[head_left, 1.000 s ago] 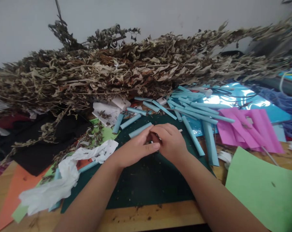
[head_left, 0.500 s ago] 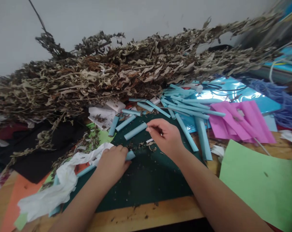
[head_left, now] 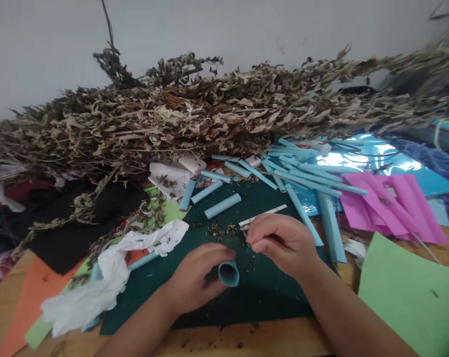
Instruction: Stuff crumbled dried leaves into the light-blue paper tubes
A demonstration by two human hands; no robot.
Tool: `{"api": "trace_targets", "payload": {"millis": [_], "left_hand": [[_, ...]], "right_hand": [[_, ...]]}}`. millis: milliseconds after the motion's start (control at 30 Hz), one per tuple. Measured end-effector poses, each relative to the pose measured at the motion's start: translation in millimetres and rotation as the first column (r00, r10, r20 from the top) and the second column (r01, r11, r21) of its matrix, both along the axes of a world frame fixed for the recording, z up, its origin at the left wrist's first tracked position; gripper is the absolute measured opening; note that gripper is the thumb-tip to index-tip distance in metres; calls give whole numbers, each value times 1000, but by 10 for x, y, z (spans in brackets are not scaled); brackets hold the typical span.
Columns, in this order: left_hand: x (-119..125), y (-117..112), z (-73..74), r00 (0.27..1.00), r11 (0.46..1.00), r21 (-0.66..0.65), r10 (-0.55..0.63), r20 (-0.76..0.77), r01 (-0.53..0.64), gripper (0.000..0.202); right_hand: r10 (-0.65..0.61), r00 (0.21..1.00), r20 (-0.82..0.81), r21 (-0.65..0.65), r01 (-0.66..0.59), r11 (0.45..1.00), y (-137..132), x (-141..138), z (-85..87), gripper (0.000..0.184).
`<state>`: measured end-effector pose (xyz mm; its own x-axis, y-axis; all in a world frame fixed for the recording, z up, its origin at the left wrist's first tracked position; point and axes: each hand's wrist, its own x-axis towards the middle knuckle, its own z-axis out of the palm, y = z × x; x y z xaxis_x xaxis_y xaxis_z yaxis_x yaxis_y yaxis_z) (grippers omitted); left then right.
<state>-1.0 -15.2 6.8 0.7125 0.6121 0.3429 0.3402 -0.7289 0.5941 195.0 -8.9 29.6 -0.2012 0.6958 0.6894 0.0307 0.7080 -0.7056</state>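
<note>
One blue paper tube (head_left: 228, 274) is gripped by the curled fingers of the left hand (head_left: 205, 271) above the near half of the green mat (head_left: 269, 305), the tube's long axis tilted up toward the camera, open mouth foremost. The fingertips of the right hand (head_left: 249, 243) are bunched over the mat's right half; whether anything is pinched cannot be told. Rolling can be judged done, with other tubes (head_left: 223, 206) laid at the mat's far side, while leaf crumbs (head_left: 221, 230) are left ungathered mid-mat.
</note>
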Motion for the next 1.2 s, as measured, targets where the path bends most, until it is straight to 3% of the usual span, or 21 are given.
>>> {"api": "trace_targets", "payload": {"millis": [200,300,467,600,733,867,1000,1200], "left_hand": [[-49,-42,-24,996,1000,-6,-19,89,19,34],[-63,-25,-29,988,998,-62,38,151,-29,35],[-63,1,-45,944,964,-235,188,271,-125,28],[-12,-13,-49,945,941,-319,201,257,-113,23],[38,-37,-41,967,962,-268,116,228,-53,25],[43,-48,-29,973,973,-220,111,201,-65,25],[38,-50,-25,973,972,-221,126,191,-83,21],[62,-82,-35,978,971,-220,130,166,-91,24]], "right_hand": [[68,995,67,-34,-66,997,-10,-112,15,13],[100,993,66,-57,-96,994,-8,-132,16,5],[101,994,52,-21,-100,995,-53,-97,2,20],[58,991,119,-17,-56,998,-100,-94,-6,25],[5,972,234,19,-10,1000,-111,-168,-26,20],[-4,967,254,114,-25,993,-84,-252,-47,8],[25,957,288,126,-63,990,-84,-281,-51,16],[-22,966,258,157,-19,987,-118,-303,-64,17]]}}
